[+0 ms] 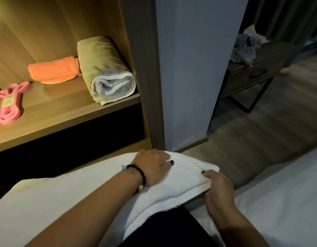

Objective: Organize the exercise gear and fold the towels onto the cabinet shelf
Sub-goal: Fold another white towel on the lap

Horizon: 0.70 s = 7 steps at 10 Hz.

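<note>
— Shelf status?

— Cabinet shelf (65, 106) carried a rolled grey towel (107, 72), a rolled orange towel (53, 70) and pink bands (8, 104).

— And the item in work?

— I logged the white towel (107, 177) across the lap, below the shelf, long axis left to right. Left hand (152, 166) pressed its top, fingers loosely curled; right hand (216, 186) pinched the near right edge, nearer the fold.

I can read no text anywhere from here. The only label I find is a small pale green tag (8, 101) on the pink resistance bands (9, 106) near the shelf's (68, 107) left edge, and its print is too blurred to make out.
</note>
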### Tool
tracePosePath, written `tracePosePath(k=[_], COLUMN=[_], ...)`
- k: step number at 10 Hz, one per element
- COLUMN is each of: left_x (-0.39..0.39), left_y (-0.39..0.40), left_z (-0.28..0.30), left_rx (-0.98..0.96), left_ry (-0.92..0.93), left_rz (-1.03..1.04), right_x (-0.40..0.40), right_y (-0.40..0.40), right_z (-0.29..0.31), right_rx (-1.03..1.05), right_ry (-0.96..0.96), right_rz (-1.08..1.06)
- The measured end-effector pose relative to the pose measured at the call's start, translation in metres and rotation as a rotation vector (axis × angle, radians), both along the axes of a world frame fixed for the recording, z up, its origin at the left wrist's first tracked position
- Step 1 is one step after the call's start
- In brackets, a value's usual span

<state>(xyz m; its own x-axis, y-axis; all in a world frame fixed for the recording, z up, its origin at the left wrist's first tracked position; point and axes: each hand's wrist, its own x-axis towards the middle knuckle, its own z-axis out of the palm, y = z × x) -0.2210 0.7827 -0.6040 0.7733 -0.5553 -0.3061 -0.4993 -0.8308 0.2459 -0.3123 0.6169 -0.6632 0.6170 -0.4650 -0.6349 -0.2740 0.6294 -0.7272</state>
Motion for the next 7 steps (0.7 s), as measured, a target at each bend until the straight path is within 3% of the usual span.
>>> tracePosePath(k=[1, 2, 4, 5, 6, 7], left_x=[0.03, 0.054, 0.083, 0.101, 0.137, 0.146], left_y=[-0.012, -0.021, -0.026, -0.021, -0.008, -0.011], left_z=[-0.01, -0.025, -0.046, -0.07, -0.132, -0.135], left_rx=[0.272, 0.454, 0.72, 0.669, 0.593, 0.591], left_ry=[0.269, 0.418, 0.575, 0.694, 0.787, 0.825], left_rz=[0.038, 0.087, -0.003, 0.045, 0.086, 0.129], right_x=[-0.011, -0.011, -0.011, -0.003, 0.011, 0.015], right_y=[0.008, 0.014, 0.025, 0.03, 0.028, 0.017], right_z=[-0.01, -0.023, -0.016, -0.021, -0.018, -0.018], right_rx=[0.201, 0.246, 0.318, 0.37, 0.468, 0.552], right_ry=[0.069, 0.15, 0.132, 0.184, 0.253, 0.123], right_rz=[-0.04, -0.084, 0.134, 0.226, 0.242, 0.149])
